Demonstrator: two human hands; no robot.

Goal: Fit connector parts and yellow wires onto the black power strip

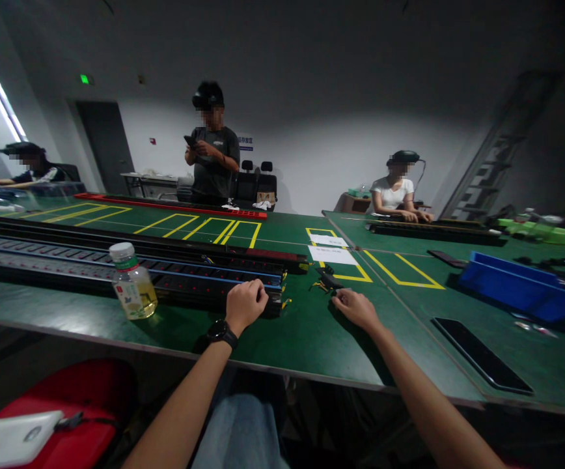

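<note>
My left hand (247,305) is closed, its curled fingers at the right end of the long black strips (185,281); what lies inside them is hidden. Short yellow wire ends (286,303) stick out just right of that hand. Across a small gap, my right hand (357,309) has its fingertips pinched at the near end of a small black object with thin wires (330,279); its exact kind is too dark to tell. A black watch (222,332) is on my left wrist. White paper sheets (332,254) lie beyond the right hand.
A drink bottle (133,286) stands at the left, near the strips. To the right are a blue bin (519,286), a tablet-like black device (480,354) and a phone (446,258). Yellow tape outlines mark the green table (312,352). Several people are around it.
</note>
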